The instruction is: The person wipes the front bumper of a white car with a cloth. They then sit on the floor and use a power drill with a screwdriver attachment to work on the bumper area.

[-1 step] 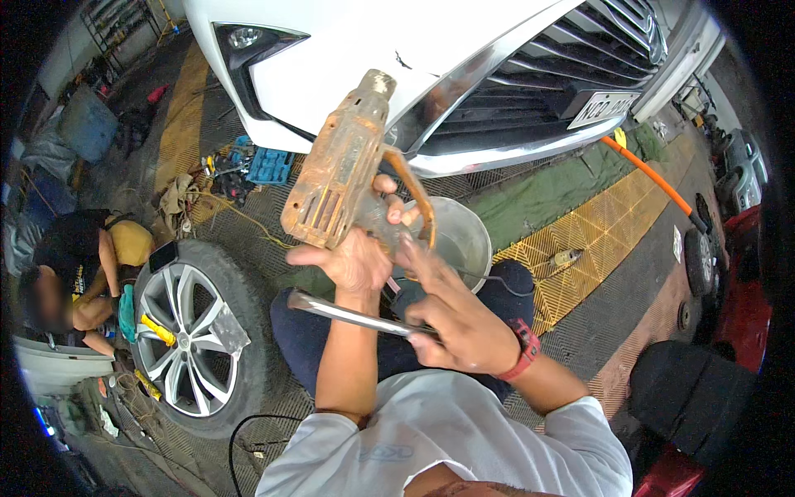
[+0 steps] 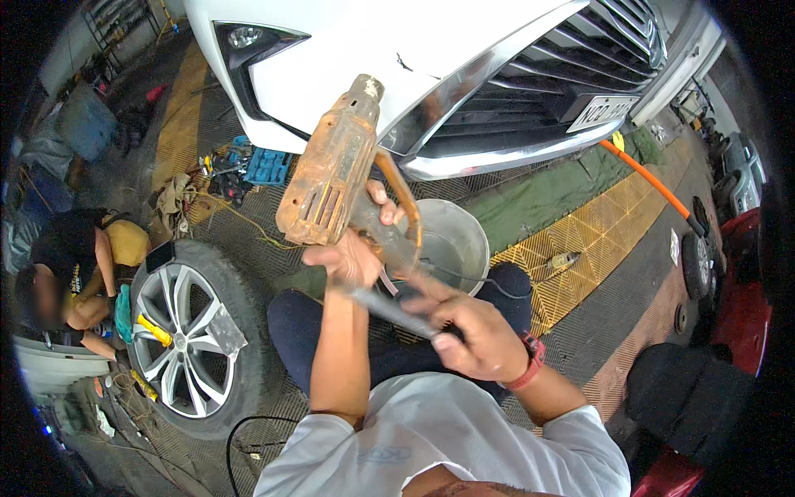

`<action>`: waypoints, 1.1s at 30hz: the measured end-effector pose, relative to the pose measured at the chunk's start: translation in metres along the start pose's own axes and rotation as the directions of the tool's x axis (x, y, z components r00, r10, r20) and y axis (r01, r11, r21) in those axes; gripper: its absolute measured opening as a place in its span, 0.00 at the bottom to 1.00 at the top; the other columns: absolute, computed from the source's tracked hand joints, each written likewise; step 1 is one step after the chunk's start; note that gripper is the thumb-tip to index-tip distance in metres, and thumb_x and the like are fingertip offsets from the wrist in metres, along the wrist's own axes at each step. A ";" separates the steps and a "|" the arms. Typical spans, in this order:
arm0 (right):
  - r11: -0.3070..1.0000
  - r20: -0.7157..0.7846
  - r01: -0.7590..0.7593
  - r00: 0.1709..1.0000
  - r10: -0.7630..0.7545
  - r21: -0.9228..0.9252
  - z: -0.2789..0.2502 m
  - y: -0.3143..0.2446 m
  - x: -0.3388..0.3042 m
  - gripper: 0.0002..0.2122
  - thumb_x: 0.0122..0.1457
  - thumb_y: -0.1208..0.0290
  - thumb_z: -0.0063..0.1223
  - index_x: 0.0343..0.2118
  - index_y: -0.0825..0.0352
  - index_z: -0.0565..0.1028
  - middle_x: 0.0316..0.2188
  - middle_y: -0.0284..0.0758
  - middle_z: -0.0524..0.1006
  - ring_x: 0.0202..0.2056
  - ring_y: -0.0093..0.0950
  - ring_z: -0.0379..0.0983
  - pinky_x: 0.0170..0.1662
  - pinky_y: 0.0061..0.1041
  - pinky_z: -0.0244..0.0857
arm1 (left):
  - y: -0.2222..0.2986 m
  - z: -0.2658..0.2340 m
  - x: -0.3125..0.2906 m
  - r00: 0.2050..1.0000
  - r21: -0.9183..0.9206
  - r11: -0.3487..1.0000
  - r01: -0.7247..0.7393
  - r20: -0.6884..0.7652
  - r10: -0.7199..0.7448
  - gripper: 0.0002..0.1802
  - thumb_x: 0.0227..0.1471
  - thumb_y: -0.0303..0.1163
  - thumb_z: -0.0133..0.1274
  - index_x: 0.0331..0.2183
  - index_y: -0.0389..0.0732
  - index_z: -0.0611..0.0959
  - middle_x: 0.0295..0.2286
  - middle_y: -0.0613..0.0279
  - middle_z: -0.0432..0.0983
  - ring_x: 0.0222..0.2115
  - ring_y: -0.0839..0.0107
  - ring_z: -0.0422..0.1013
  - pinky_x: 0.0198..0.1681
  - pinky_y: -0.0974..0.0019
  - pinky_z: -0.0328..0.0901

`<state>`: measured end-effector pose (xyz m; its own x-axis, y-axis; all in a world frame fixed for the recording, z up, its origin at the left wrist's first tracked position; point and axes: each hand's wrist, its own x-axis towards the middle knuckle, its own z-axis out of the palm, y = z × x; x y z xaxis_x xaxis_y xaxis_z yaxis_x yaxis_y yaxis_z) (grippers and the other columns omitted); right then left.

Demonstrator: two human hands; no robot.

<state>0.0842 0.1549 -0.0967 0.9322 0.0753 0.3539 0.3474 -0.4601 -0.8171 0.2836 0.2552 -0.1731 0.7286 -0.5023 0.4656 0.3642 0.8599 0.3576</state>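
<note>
A worn brown heat gun [image 2: 335, 161] is in my left hand [image 2: 352, 258], whose fingers wrap round the handle. Its nozzle points up toward the white car bumper [image 2: 331, 79], apart from it. On the bumper shows a small dark mark [image 2: 403, 62]. My right hand [image 2: 476, 335], with a red watch at the wrist, is closed round the end of a shiny metal bar [image 2: 389, 311]. Motion smears the bar and some of the fingers. The bar's far end crosses in front of my left wrist. Whether they touch, I cannot tell.
A grey bucket [image 2: 464, 236] stands beyond my hands, a dark cord across it. At left lies a wheel [image 2: 195, 340] with yellow-handled tools; another person [image 2: 79, 273] crouches beside it. A blue tool case [image 2: 269, 166] lies under the bumper, an orange bar [image 2: 654, 184] at right.
The heat gun has shifted slightly left and down with my left hand. My right hand has moved a little right, and the metal bar has swung to a steeper slant.
</note>
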 end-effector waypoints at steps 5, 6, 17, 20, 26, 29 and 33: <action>0.830 -0.303 -0.249 0.847 0.437 0.499 -0.013 0.004 -0.029 0.10 0.75 0.68 0.41 0.52 0.68 0.66 0.22 0.28 0.70 0.20 0.15 0.58 0.23 0.17 0.52 | 0.017 -0.004 0.005 0.997 0.312 0.949 0.048 -0.065 -0.029 0.38 0.50 0.49 0.70 0.55 0.42 0.73 0.36 0.68 0.69 0.35 0.75 0.67 0.40 0.65 0.64; 0.855 -0.351 -0.256 0.830 0.434 0.452 -0.019 0.007 -0.027 0.11 0.75 0.68 0.42 0.53 0.68 0.67 0.22 0.28 0.69 0.20 0.15 0.58 0.23 0.16 0.52 | 0.020 -0.007 0.008 0.993 0.357 0.931 0.083 -0.106 -0.047 0.28 0.55 0.43 0.68 0.50 0.41 0.76 0.35 0.67 0.70 0.33 0.76 0.67 0.37 0.67 0.63; 0.902 -0.443 -0.419 0.831 0.337 -0.099 -0.079 -0.014 0.053 0.16 0.73 0.74 0.45 0.61 0.68 0.66 0.22 0.27 0.68 0.21 0.16 0.63 0.24 0.22 0.56 | 0.026 -0.011 0.020 0.972 0.617 0.764 0.188 -0.228 -0.055 0.08 0.61 0.31 0.61 0.32 0.40 0.80 0.22 0.71 0.71 0.22 0.81 0.65 0.27 0.72 0.61; 0.821 -0.393 -0.378 0.896 0.208 -0.427 -0.087 -0.016 0.094 0.17 0.70 0.76 0.45 0.60 0.68 0.66 0.20 0.35 0.69 0.21 0.29 0.70 0.27 0.31 0.61 | 0.022 -0.012 0.014 0.953 0.635 0.740 0.222 -0.303 -0.025 0.08 0.60 0.31 0.62 0.34 0.39 0.80 0.23 0.71 0.69 0.22 0.80 0.64 0.39 0.66 0.69; 0.626 -0.155 -0.168 0.985 0.077 -0.761 -0.106 -0.002 0.151 0.18 0.67 0.78 0.46 0.59 0.68 0.67 0.20 0.49 0.72 0.30 0.50 0.75 0.35 0.46 0.64 | 0.013 -0.011 0.016 0.963 0.700 0.690 0.181 -0.269 0.021 0.08 0.61 0.30 0.62 0.30 0.41 0.80 0.22 0.71 0.70 0.23 0.80 0.65 0.28 0.70 0.61; 0.507 -0.074 -0.069 0.997 0.009 -0.859 -0.113 0.005 0.165 0.18 0.66 0.78 0.47 0.58 0.67 0.70 0.24 0.48 0.75 0.31 0.49 0.77 0.36 0.46 0.67 | 0.011 -0.009 0.017 0.965 0.685 0.713 0.153 -0.258 0.041 0.08 0.61 0.30 0.62 0.30 0.41 0.80 0.22 0.70 0.71 0.23 0.79 0.66 0.28 0.70 0.61; 0.280 -0.011 -0.002 0.999 -0.031 -0.960 -0.117 0.005 0.176 0.19 0.62 0.79 0.49 0.58 0.66 0.74 0.31 0.46 0.79 0.33 0.47 0.78 0.37 0.44 0.70 | 0.015 -0.013 0.019 0.965 0.637 0.752 0.169 -0.263 0.006 0.08 0.60 0.30 0.64 0.32 0.38 0.82 0.23 0.69 0.75 0.24 0.79 0.70 0.27 0.70 0.65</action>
<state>0.2385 0.0629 0.0148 0.9197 0.0800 0.3843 -0.0017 -0.9782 0.2078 0.3103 0.2597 -0.1701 0.8578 -0.4551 0.2387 0.0273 0.5041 0.8632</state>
